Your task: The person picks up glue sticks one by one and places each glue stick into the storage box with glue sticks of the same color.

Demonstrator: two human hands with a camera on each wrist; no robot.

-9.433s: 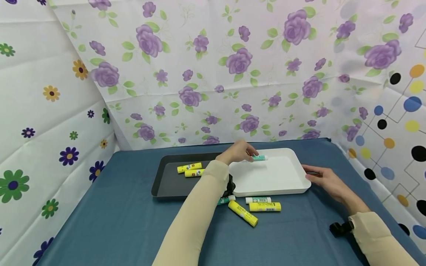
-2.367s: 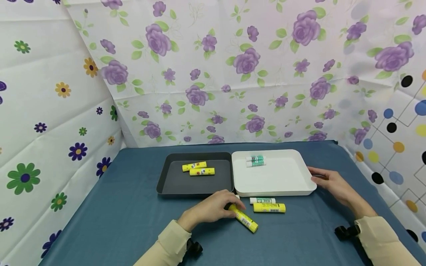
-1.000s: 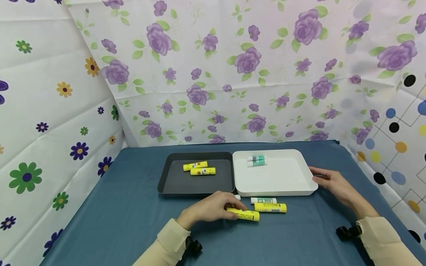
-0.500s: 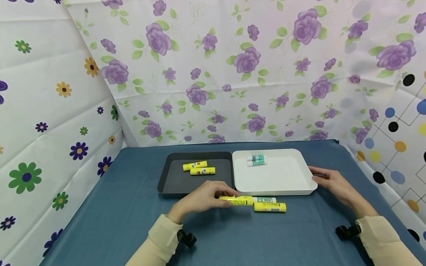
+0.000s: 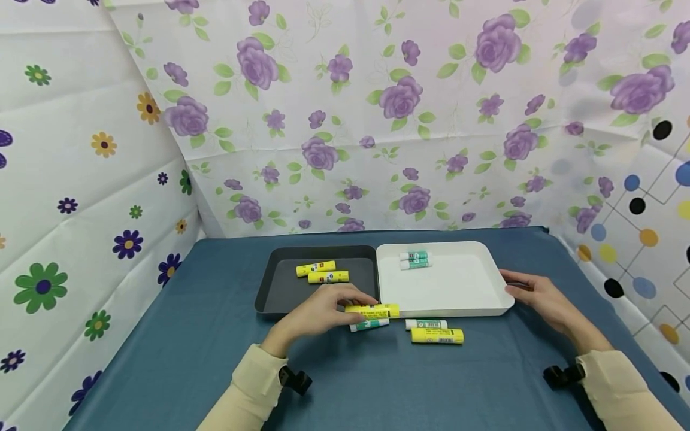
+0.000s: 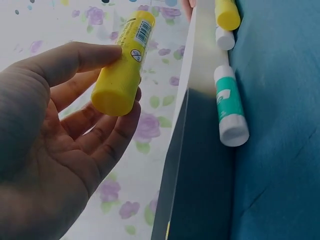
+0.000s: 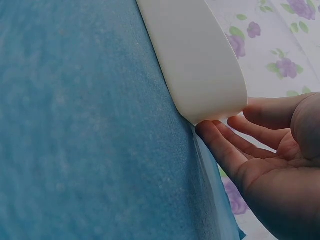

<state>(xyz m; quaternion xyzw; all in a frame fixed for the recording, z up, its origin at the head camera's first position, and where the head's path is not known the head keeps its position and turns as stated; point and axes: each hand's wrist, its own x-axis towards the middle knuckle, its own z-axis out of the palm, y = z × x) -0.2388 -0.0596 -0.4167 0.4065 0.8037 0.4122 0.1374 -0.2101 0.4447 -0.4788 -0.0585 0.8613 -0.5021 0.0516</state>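
My left hand (image 5: 318, 312) pinches a yellow glue stick (image 5: 387, 310) between thumb and fingers, raised by the front rims where the two trays meet. In the left wrist view the yellow tube's barcode side and one end show. My right hand (image 5: 544, 302) rests its fingertips and thumb against the right end of the white tray (image 5: 458, 299), with fingers fairly straight. Two yellow glue sticks (image 5: 328, 277) lie in the dark grey tray (image 5: 280, 305). Two small green-and-white glue sticks (image 5: 415, 263) lie side by side in the white tray, toward its back left.
On the blue cloth before the trays lie a green-and-white glue stick (image 5: 369, 325) just below the held one, another similar stick (image 5: 426, 324), and a yellow glue stick (image 5: 437, 336). A flowered curtain (image 5: 345, 120) rises behind the table.
A second green-and-white stick has joined the first in the white tray. My left hand took the yellow glue stick off the cloth, turned it, and brought it up and leftward. My right hand stays.
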